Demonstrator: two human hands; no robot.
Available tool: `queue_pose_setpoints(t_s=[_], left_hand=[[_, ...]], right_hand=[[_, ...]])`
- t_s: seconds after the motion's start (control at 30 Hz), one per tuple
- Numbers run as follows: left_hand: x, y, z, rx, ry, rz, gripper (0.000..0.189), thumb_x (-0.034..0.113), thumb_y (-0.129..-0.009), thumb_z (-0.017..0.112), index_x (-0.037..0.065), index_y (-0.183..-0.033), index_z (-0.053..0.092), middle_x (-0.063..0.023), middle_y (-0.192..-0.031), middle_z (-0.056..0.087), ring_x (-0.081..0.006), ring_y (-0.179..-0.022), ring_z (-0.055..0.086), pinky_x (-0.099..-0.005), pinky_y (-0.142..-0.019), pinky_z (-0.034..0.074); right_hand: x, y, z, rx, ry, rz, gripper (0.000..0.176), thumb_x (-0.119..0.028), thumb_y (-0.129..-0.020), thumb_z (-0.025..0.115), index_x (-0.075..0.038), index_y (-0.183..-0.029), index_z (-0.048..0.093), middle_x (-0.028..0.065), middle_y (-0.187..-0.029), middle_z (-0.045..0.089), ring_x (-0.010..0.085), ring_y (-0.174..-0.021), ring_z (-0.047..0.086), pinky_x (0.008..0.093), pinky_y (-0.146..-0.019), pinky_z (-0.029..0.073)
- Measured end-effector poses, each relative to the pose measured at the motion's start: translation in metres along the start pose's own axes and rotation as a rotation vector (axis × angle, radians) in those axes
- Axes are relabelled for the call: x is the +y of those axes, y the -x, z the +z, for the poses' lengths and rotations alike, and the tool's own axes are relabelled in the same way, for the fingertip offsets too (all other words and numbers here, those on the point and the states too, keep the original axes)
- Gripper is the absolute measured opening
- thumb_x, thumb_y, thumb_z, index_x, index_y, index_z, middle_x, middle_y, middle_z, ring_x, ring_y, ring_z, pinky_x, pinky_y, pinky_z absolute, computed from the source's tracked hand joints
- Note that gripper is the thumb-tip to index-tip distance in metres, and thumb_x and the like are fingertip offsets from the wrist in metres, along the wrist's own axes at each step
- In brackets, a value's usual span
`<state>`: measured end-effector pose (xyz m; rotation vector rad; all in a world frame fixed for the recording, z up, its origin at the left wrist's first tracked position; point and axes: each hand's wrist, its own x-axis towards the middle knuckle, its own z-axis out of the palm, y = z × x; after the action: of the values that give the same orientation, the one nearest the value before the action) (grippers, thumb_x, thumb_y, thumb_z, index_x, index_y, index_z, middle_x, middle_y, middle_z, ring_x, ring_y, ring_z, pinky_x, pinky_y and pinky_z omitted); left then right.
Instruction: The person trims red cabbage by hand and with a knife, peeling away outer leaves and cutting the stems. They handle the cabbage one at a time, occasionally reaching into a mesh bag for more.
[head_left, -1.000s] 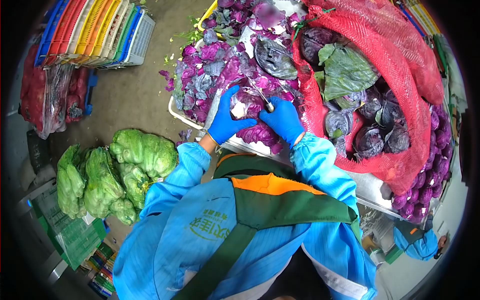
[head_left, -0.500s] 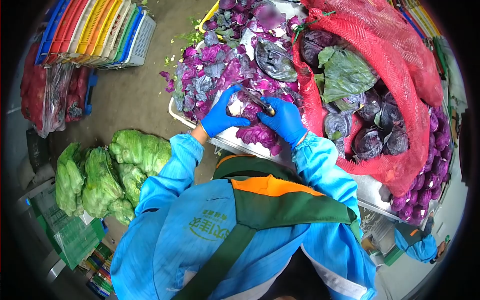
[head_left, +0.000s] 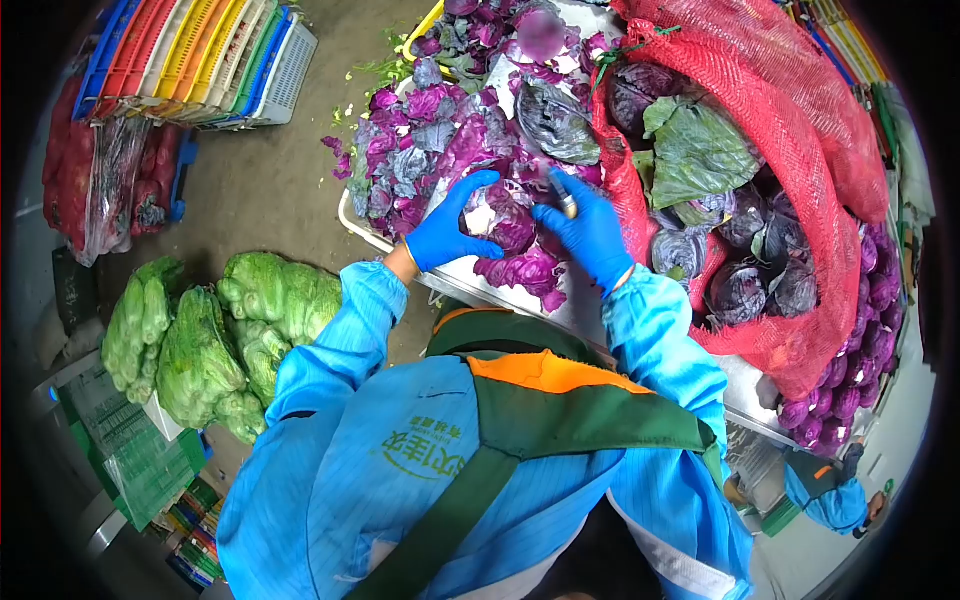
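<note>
My left hand (head_left: 455,225), in a blue glove, is curved round the left side of a purple cabbage (head_left: 511,215), its thumb below and fingers above. Just right of the cabbage is my right hand (head_left: 585,225), also gloved, closed on a knife (head_left: 564,193) whose handle shows between the fingers; its blade is hard to make out. Loose purple leaves (head_left: 420,165) lie heaped behind and beside both hands, and a torn leaf (head_left: 525,272) lies just below the cabbage.
An open red mesh sack (head_left: 830,200) of cabbages (head_left: 738,290) stands at the right, with peeled purple cabbages (head_left: 868,330) beyond. Stacked crates (head_left: 190,60) are at upper left, bagged green vegetables (head_left: 200,360) at left. Another person (head_left: 838,500) is at lower right.
My right hand has moved right with the knife, away from my left hand, and more of the cabbage between them shows. My left hand stays nearly in place.
</note>
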<state>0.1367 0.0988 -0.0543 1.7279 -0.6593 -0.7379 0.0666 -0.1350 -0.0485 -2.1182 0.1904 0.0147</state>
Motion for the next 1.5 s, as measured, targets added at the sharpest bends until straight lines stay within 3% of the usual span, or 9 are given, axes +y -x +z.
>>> queue_pose_setpoints(t_s=[0.23, 0.4, 0.63, 1.03, 1.07, 1.2, 1.3, 1.43, 1.5], left_hand=[[-0.002, 0.0, 0.017, 0.154, -0.043, 0.007, 0.101, 0.026, -0.058, 0.089, 0.008, -0.141, 0.035, -0.0138, -0.14, 0.04, -0.029, -0.131, 0.037, -0.0399, -0.109, 0.03], [-0.011, -0.003, 0.028, 0.163, -0.142, 0.139, 0.101, 0.03, -0.053, 0.09, 0.01, -0.138, 0.039, -0.0148, -0.139, 0.04, -0.034, -0.131, 0.037, -0.0435, -0.108, 0.031], [-0.02, -0.003, 0.033, 0.164, -0.327, 0.246, 0.108, 0.033, -0.053, 0.088, 0.014, -0.144, 0.033, -0.0141, -0.145, 0.032, -0.0369, -0.133, 0.029, -0.0486, -0.11, 0.024], [-0.025, 0.002, 0.022, 0.09, -0.221, 0.257, 0.108, 0.033, -0.056, 0.087, 0.018, -0.145, 0.03, -0.013, -0.148, 0.027, -0.035, -0.135, 0.028, -0.048, -0.111, 0.026], [-0.025, 0.002, 0.022, 0.073, -0.233, 0.242, 0.109, 0.036, -0.055, 0.088, 0.018, -0.146, 0.029, -0.013, -0.148, 0.027, -0.0348, -0.135, 0.028, -0.0473, -0.111, 0.026], [-0.026, -0.002, 0.02, 0.084, -0.203, 0.246, 0.106, 0.035, -0.058, 0.087, 0.018, -0.145, 0.029, -0.0135, -0.148, 0.027, -0.0348, -0.136, 0.028, -0.0475, -0.111, 0.025], [-0.023, -0.005, 0.02, 0.048, -0.236, 0.234, 0.105, 0.035, -0.058, 0.087, 0.017, -0.145, 0.03, -0.0135, -0.148, 0.027, -0.0348, -0.136, 0.027, -0.0473, -0.111, 0.025], [-0.017, -0.004, 0.013, 0.013, -0.138, 0.267, 0.099, 0.032, -0.061, 0.086, 0.012, -0.143, 0.035, -0.0147, -0.146, 0.031, -0.0335, -0.138, 0.027, -0.0463, -0.112, 0.023], [-0.009, -0.002, 0.009, -0.032, -0.147, 0.249, 0.1, 0.032, -0.062, 0.086, 0.011, -0.144, 0.034, -0.0138, -0.147, 0.032, -0.0317, -0.137, 0.029, -0.0437, -0.112, 0.024]], right_hand=[[-0.029, 0.011, 0.02, -0.082, 0.153, 0.073, 0.056, -0.035, -0.075, 0.074, -0.01, -0.122, 0.058, 0.0194, -0.099, 0.066, 0.0383, -0.089, 0.064, 0.0439, -0.077, 0.051], [-0.019, -0.007, -0.011, -0.295, 0.101, 0.068, 0.032, -0.027, -0.066, 0.075, -0.003, -0.086, 0.067, 0.021, -0.077, 0.064, 0.0352, -0.071, 0.064, 0.0417, -0.063, 0.049], [-0.011, -0.005, 0.005, -0.156, 0.335, 0.027, 0.025, -0.02, -0.069, 0.073, -0.001, -0.084, 0.065, 0.0185, -0.067, 0.061, 0.0282, -0.06, 0.062, 0.0413, -0.059, 0.048], [0.068, -0.033, -0.006, -0.013, -0.293, 0.384, 0.009, -0.01, -0.08, 0.065, -0.002, -0.076, 0.064, -0.0004, -0.058, 0.053, 0.0083, -0.046, 0.047, 0.0255, -0.045, 0.041], [0.05, -0.03, -0.017, -0.132, -0.424, 0.496, 0.018, -0.009, -0.079, 0.068, -0.002, -0.095, 0.066, 0.0013, -0.073, 0.06, 0.0081, -0.052, 0.049, 0.0262, -0.047, 0.042], [0.038, -0.011, -0.005, -0.305, -0.315, 0.053, 0.061, -0.009, -0.076, 0.074, -0.002, -0.132, 0.05, 0.004, -0.112, 0.059, 0.0111, -0.071, 0.057, 0.0265, -0.061, 0.048], [0.004, -0.01, 0.005, -0.218, -0.263, 0.225, 0.046, -0.011, -0.078, 0.073, -0.002, -0.12, 0.06, 0.0057, -0.099, 0.067, 0.0163, -0.08, 0.061, 0.0335, -0.076, 0.05], [0.002, -0.011, 0.01, -0.023, 0.14, -0.247, 0.027, -0.015, -0.079, 0.068, -0.006, -0.105, 0.068, 0.0177, -0.083, 0.068, 0.0272, -0.071, 0.066, 0.0383, -0.063, 0.051], [0.002, -0.016, 0.017, 0.046, 0.337, -0.017, 0.02, -0.016, -0.078, 0.068, -0.006, -0.095, 0.069, 0.0195, -0.077, 0.065, 0.0321, -0.068, 0.065, 0.0396, -0.06, 0.05]])
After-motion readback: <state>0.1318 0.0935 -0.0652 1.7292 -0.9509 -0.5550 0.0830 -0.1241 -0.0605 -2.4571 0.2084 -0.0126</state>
